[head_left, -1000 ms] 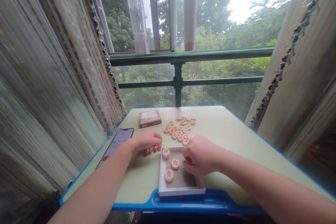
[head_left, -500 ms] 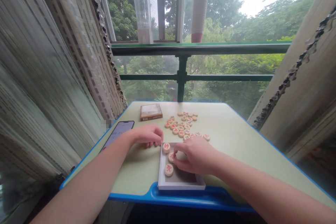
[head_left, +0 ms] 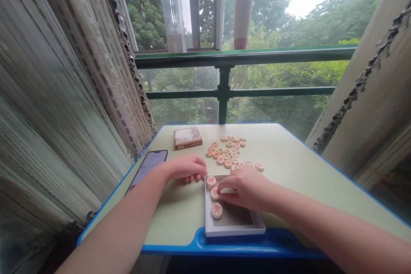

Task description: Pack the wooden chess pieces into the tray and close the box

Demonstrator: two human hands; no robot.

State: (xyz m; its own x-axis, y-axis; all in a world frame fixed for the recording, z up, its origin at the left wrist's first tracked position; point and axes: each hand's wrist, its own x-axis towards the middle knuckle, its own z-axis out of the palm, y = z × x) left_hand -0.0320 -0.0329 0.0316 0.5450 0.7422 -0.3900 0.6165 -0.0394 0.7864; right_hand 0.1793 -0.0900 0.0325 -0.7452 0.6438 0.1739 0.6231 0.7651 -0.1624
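Observation:
A shallow white open box point(head_left: 236, 232) lies near the front edge of the table, with three round xiangqi pieces along its left side. The top piece point(head_left: 211, 182) and the bottom piece point(head_left: 216, 210) have red characters. My right hand point(head_left: 245, 188) reaches over the box, thumb and fingers closed on the middle xiangqi piece point(head_left: 215, 193). At the box's far left corner, my left hand point(head_left: 189, 168) rests with curled fingers, its fingertips close to or touching the rim. Whether they hold anything is hidden.
Several loose xiangqi pieces point(head_left: 227, 163) are spread beyond the box. A flat patterned box point(head_left: 188, 138) lies at the far left. A phone point(head_left: 148, 166) showing a timer is partly behind my left forearm. The table point(head_left: 289, 158) has a blue rim; curtains hang on both sides.
The view has shifted slightly, so the table items appear farther right. My right hand stays at the middle piece, and my left hand keeps its place by the corner.

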